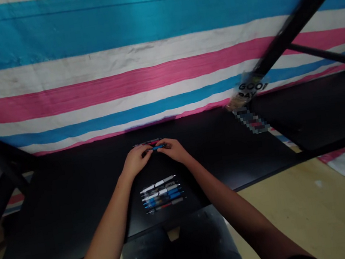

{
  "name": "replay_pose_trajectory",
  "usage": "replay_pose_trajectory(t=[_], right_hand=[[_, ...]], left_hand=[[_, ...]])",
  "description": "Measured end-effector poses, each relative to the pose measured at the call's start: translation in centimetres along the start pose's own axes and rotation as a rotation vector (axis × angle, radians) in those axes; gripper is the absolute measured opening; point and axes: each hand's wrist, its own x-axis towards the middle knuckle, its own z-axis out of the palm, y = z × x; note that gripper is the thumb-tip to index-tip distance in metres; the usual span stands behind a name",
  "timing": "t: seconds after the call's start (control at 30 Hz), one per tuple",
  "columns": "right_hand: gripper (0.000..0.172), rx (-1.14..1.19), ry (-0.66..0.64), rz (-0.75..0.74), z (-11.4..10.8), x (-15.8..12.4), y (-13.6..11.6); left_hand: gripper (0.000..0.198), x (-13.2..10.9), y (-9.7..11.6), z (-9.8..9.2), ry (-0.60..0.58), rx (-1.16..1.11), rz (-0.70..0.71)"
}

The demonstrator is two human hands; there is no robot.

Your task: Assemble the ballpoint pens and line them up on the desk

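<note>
Near the back of the black table, my left hand point(138, 158) and my right hand point(173, 149) face each other. Between them is a blue pen point(158, 147), lying level, its two ends pinched in my fingers. Just behind my hands lie a few more pens point(148, 142), one of them pinkish-red, partly hidden by my fingers. Closer to me, between my forearms, a row of several pens point(162, 194) lies side by side, with white, blue and dark barrels.
The black table point(81, 195) runs left and right, against a striped tarp point(116, 60). On the right stand a slanted black post point(292, 20), a clear plastic bag with lettering point(244, 90) and a blurred-out item point(252, 121). A second black surface point(319, 112) adjoins there.
</note>
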Motion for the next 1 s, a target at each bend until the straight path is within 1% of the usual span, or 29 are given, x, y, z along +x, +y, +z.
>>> replay_pose_trajectory(t=[0.2,0.27,0.37,0.43,0.53,0.6,0.7,0.8,0.83,0.9,1.0], right_hand=[[0.024,-0.095,-0.023,0.028,-0.1,-0.1,-0.2],[0.024,-0.134,-0.025,0.007,-0.1,-0.2,-0.2],[0.026,-0.139,-0.012,-0.035,-0.1,-0.1,-0.1],[0.028,-0.138,-0.008,-0.037,-0.1,-0.1,0.1],[0.020,-0.159,-0.002,-0.046,-0.3,-0.1,0.2],[0.019,-0.163,0.007,-0.063,-0.4,-0.1,0.2],[0.021,-0.182,-0.004,-0.077,-0.6,0.0,0.1],[0.031,-0.225,-0.047,-0.071,-0.5,0.0,0.0],[0.031,-0.223,-0.052,-0.061,-0.4,-0.1,0.0],[0.025,-0.187,-0.032,-0.045,-0.4,-0.1,0.1],[0.025,-0.139,0.000,-0.055,-0.4,-0.1,0.1]], left_hand=[[0.021,0.0,-0.3,0.3,-0.015,0.018,-0.005],[0.021,0.0,-0.4,0.3,-0.022,0.018,-0.003],[0.021,0.0,-0.6,0.1,0.000,0.013,-0.017],[0.021,0.0,-0.6,0.0,0.024,0.015,-0.033],[0.020,-0.1,-0.8,0.0,0.027,0.023,-0.027],[0.020,-0.1,-0.9,0.0,0.021,0.019,-0.010],[0.020,-0.1,-0.9,-0.1,0.015,0.006,0.003],[0.019,0.0,-0.9,-0.5,0.012,-0.002,0.000],[0.019,0.0,-0.9,-0.6,0.011,-0.008,0.001],[0.019,0.0,-0.8,-0.8,0.013,-0.021,-0.001],[0.019,0.0,-0.8,-0.9,0.006,-0.033,-0.010]])
